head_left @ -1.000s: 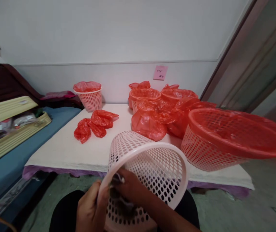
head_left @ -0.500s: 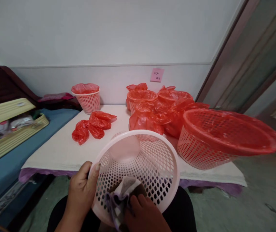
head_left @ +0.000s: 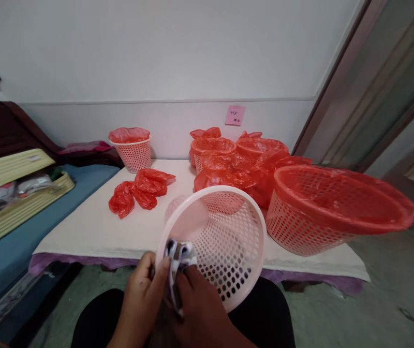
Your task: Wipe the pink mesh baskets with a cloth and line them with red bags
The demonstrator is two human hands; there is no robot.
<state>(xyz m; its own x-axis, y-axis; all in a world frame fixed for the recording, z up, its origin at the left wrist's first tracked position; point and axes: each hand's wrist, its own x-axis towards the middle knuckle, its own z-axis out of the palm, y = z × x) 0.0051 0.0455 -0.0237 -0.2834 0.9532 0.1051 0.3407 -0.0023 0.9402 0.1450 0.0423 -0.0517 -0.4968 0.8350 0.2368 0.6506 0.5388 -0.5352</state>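
Tilted toward me over my lap is a pale pink perforated plastic basket, its open mouth facing me. My left hand grips the rim on its left side, thumb over the edge. In my right hand is a bunched cloth, white and brown with purple edging, which lies against the inner left wall close to the rim. The right fingers are closed on it and partly hidden by the cloth. Beyond the basket, a crumpled red plastic bag lies on the white-covered table.
A small basket with a red liner stands back left. Several red-lined baskets, including a large one, stand at the right. A pink note is on the wall. A yellow box lies on the blue surface at left.
My right hand has moved the cloth up and left, from the basket's lower inside to its left wall near the rim. The basket and my left hand have shifted slightly right.
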